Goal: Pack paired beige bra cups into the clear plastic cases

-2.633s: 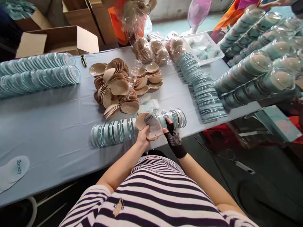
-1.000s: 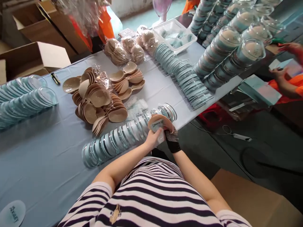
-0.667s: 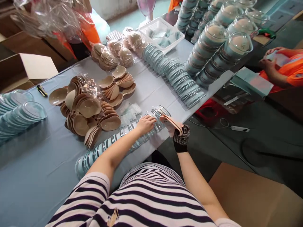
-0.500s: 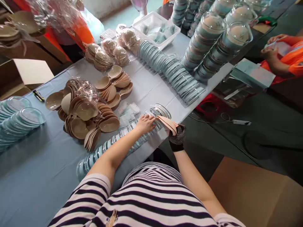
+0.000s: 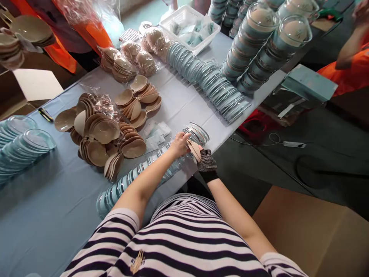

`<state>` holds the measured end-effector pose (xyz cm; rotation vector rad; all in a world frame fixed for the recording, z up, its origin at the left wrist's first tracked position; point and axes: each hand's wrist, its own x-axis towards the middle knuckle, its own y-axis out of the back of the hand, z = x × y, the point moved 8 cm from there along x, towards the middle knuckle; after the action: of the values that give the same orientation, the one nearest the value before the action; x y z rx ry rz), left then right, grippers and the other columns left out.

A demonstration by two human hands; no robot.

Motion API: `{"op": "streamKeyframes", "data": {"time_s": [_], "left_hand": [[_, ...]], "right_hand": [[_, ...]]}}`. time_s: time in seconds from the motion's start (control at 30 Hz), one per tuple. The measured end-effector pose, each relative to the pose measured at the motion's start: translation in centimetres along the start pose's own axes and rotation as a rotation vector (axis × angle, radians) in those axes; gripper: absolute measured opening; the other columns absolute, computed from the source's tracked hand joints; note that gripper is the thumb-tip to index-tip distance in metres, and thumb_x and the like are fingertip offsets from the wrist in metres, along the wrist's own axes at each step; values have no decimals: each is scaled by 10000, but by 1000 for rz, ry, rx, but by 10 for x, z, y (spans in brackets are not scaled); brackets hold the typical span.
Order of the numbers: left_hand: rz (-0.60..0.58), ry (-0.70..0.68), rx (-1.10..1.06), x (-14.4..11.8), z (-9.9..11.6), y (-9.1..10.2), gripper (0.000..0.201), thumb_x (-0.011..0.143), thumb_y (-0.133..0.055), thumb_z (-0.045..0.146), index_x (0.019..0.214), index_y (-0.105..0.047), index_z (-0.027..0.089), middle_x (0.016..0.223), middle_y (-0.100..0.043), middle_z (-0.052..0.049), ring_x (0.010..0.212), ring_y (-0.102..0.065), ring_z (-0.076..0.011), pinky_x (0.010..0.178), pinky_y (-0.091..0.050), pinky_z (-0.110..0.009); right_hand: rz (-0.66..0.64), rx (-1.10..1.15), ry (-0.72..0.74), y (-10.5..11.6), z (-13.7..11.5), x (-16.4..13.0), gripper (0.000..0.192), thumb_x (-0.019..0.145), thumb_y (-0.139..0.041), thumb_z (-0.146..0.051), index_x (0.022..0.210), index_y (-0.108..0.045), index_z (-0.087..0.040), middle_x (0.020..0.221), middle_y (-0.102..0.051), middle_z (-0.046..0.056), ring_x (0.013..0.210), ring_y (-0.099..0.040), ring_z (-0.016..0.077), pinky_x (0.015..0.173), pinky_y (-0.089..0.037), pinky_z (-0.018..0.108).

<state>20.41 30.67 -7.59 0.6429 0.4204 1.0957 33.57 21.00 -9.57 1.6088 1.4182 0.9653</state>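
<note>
Left hand (image 5: 179, 143): left the pad, settled with loosely curled fingers on the row of clear round plastic lids (image 5: 150, 165).
Right hand (image 5: 205, 163): gloved, kept pinching the beige round foam pad (image 5: 193, 149), moved beside the row's end.

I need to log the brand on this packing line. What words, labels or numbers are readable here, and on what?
No text can be read.
Beige pad in the gloved right hand: no print shows.
Small white packets on the table by the left hand: too small to read.
Embroidered mark on the striped shirt: too blurred to read.
</note>
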Motion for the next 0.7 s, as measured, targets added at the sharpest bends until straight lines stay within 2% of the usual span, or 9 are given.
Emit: {"op": "streamKeyframes", "data": {"time_s": [0.13, 0.23, 0.33, 0.43, 0.5, 0.57, 0.7], "left_hand": [[120, -15, -173, 0, 0, 9, 902, 545, -827, 103, 1388, -512, 157, 1433, -465, -169, 1375, -373, -382, 1150, -288, -473], [41, 2, -58, 4, -3, 3, 1046, 556, -820, 128, 1495, -360, 121, 1493, -438, -192, 1385, -396, -375, 1176, -264, -474], [-72, 0, 189, 5, -3, -3, 1130, 584, -820, 200, 1550, -237, 140, 1572, -333, -191, 1440, -343, -333, 1186, -285, -430], [-118, -7, 358, 3, -2, -6, 1114, 635, -820, 298, 1555, -216, 128, 1590, -288, -206, 1471, -294, -325, 1195, -277, -434], [-127, -11, 403, 2, -1, -6, 1101, 660, -815, 353, 1558, -216, 134, 1594, -277, -210, 1470, -295, -332, 1189, -290, -440], [-130, -12, 419, 1, 0, -7, 1084, 685, -803, 403, 1560, -218, 145, 1595, -275, -206, 1466, -302, -336, 1184, -300, -436], [-124, 6, 436, -1, 0, -6, 1017, 713, -790, 441, 1550, -263, 205, 1596, -288, -177, 1449, -337, -340, 1165, -334, -437]], "right_hand": [[-119, -33, 17, 0, -14, 42, 430, 906, -493, -187, 1334, -530, -183, 1210, -624, 151, 876, -649, 209, 704, -502, 279], [-192, -47, 63, -11, -19, 59, 363, 951, -474, -215, 1302, -542, -158, 1267, -612, 163, 972, -639, 206, 787, -492, 277], [-184, -64, 129, -12, -12, 54, 439, 927, -546, -288, 1337, -518, -135, 1327, -590, 170, 1074, -617, 235, 846, -478, 283], [-206, -103, 105, -12, 3, 36, 375, 938, -526, -350, 1247, -594, -148, 1222, -661, 144, 1004, -647, 238, 801, -469, 275], [-233, -126, 70, -14, 10, 27, 326, 990, -418, -330, 1140, -652, -161, 1121, -704, 127, 929, -667, 220, 759, -456, 264], [-246, -130, 51, -18, 10, 26, 354, 1012, -350, -286, 1104, -669, -162, 1112, -713, 125, 935, -671, 214, 752, -447, 257], [-290, -110, 20, -35, 9, 36, 351, 1017, -340, -274, 1099, -664, -165, 1149, -709, 126, 971, -669, 210, 760, -446, 254]]}}
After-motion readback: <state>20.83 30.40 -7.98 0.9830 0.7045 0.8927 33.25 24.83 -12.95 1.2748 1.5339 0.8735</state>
